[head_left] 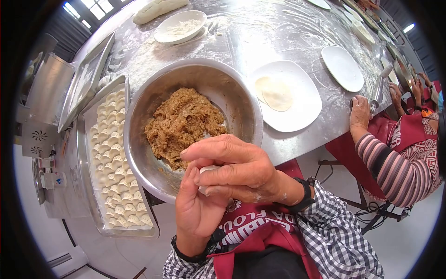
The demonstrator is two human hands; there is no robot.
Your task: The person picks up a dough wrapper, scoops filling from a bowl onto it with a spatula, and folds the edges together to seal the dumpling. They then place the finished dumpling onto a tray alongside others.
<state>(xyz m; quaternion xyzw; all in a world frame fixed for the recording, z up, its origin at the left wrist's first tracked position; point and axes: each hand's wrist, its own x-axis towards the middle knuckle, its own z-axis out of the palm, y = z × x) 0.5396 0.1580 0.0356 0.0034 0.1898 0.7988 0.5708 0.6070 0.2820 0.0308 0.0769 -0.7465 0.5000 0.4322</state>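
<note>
Both my hands meet over the near rim of a large steel bowl (234, 79). Between them is a small piece of pale dough (207, 173), mostly covered by fingers. My left hand (197, 214) holds it from below, palm turned up. The fingers of my right hand (241, 169) curl around it from the right and above. Brown minced filling (183, 123) lies in the bowl. Right of the bowl, a white square plate (304, 100) carries thin round wrappers (276, 93). Rows of folded dumplings (116, 162) fill a lined metal tray (85, 153) on the left.
Another metal tray (88, 76) lies at the upper left. A plate of flour (181, 27) and a dough roll (158, 9) are at the back. At right, a white plate (343, 69) is near a co-worker's hand (360, 114) and a rolling pin (378, 90).
</note>
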